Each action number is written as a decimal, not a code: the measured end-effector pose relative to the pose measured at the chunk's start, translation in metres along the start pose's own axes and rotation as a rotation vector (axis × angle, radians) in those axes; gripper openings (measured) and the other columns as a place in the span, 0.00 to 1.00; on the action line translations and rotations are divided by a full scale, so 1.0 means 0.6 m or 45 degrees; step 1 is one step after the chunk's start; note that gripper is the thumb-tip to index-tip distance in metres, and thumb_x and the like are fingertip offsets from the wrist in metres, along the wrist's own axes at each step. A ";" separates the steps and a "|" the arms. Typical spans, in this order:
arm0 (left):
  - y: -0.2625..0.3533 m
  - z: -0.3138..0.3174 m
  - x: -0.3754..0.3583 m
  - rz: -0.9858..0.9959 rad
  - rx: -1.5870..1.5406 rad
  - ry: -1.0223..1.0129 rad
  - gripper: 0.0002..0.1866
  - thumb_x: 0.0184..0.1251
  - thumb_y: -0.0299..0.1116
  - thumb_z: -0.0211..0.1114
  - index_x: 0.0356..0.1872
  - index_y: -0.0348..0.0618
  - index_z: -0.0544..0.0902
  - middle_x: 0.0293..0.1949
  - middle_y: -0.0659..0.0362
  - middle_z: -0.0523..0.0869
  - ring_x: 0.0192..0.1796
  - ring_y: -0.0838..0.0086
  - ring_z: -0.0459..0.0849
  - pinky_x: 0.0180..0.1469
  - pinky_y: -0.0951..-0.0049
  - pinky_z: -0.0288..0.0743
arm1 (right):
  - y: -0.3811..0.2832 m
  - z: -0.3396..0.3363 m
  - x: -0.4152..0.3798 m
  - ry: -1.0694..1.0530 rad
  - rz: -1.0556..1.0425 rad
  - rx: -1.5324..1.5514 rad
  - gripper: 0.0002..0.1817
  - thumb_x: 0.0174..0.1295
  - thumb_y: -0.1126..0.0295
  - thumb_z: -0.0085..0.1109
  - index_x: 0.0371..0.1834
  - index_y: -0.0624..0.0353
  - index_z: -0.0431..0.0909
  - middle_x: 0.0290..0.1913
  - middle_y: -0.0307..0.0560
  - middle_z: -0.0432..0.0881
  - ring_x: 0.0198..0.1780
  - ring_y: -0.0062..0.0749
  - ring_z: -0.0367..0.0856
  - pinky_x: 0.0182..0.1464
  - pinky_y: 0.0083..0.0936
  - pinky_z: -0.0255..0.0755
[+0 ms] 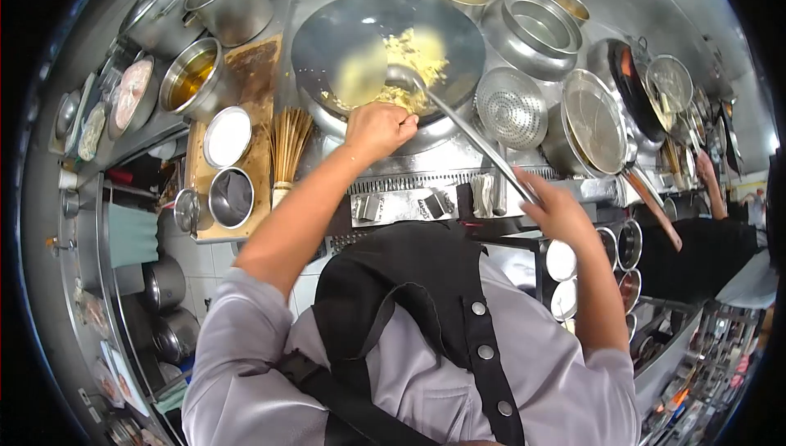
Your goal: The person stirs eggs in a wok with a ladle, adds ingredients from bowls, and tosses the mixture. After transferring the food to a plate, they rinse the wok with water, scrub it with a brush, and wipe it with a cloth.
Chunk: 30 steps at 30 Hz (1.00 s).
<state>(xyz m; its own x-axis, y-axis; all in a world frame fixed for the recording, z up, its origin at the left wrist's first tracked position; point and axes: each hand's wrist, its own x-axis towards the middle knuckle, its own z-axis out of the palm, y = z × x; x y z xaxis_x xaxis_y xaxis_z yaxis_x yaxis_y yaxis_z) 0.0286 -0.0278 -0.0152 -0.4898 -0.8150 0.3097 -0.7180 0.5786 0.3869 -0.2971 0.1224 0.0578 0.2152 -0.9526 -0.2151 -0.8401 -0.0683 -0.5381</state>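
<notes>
A large dark wok (327, 33) stands on the stove, with yellow and white food pieces (422, 53) inside, partly blurred. My left hand (378, 131) is closed in a fist at the wok's near rim; what it grips there is hidden. My right hand (553, 204) is wrapped round the handle end of a long metal ladle (471, 131). The ladle runs up and left from that hand, and its bowl rests among the food at the wok's near side, just above my left hand.
Right of the wok are a perforated skimmer (512, 108), a mesh strainer (594, 119) and metal pots. On the left stand a pot of amber liquid (191, 78), a bamboo brush (290, 147) and a steel bowl (232, 198). Another person's arm (711, 184) shows at far right.
</notes>
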 end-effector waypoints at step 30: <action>0.016 0.047 -0.064 0.058 0.111 0.190 0.22 0.63 0.47 0.61 0.15 0.43 0.80 0.19 0.51 0.82 0.27 0.54 0.82 0.32 0.53 0.76 | -0.033 0.076 0.070 0.198 0.057 0.186 0.29 0.61 0.68 0.63 0.69 0.46 0.74 0.29 0.63 0.81 0.32 0.55 0.82 0.41 0.41 0.76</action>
<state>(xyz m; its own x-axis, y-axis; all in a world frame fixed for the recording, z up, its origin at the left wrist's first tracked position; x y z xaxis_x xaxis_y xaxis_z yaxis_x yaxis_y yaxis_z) 0.0267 0.0082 -0.0477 -0.4486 -0.7701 0.4535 -0.7400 0.6046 0.2947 -0.2488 0.0972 0.0223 0.0902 -0.9887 -0.1196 -0.7636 0.0084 -0.6456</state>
